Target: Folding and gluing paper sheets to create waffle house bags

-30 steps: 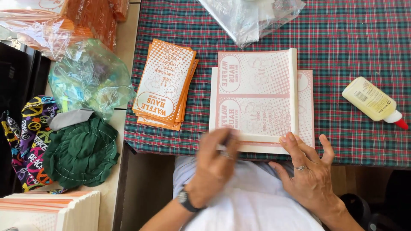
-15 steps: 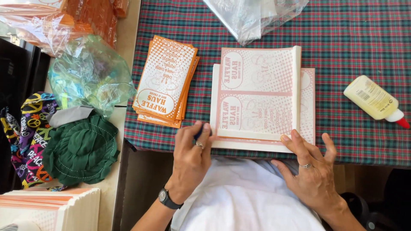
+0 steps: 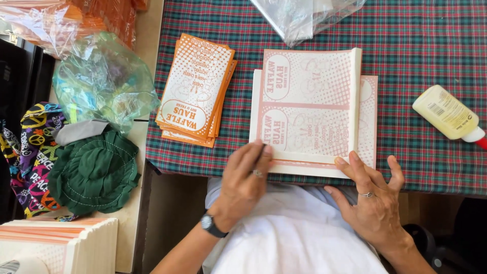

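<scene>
Pink-printed sheets (image 3: 309, 109) lie stacked on a plaid cloth (image 3: 416, 45) of green, red and blue that covers the table, near its front edge; the top sheet's right edge curls upward. Left hand (image 3: 246, 177) rests on the stack's lower left corner, fingers curled and pressed down on the folded bottom strip; something thin and dark seems pinched at the fingertips, cannot tell what. Right hand (image 3: 373, 195) lies at the lower right corner, fingers spread wide and flat, fingertips touching the sheet edge, holding nothing. Just left of the sheets, apart from them, sits a fanned pile of orange packets (image 3: 195, 89) with white oval labels. A pale yellow glue bottle (image 3: 446, 112) with red tip lies on its side, well to the right. A clear plastic bag (image 3: 304, 15) lies at the cloth's far edge. Off the cloth to the left: crumpled bags (image 3: 101, 76), a green hat (image 3: 94, 172), a patterned cloth (image 3: 30, 152), and a paper stack (image 3: 56, 243) at lower left.
</scene>
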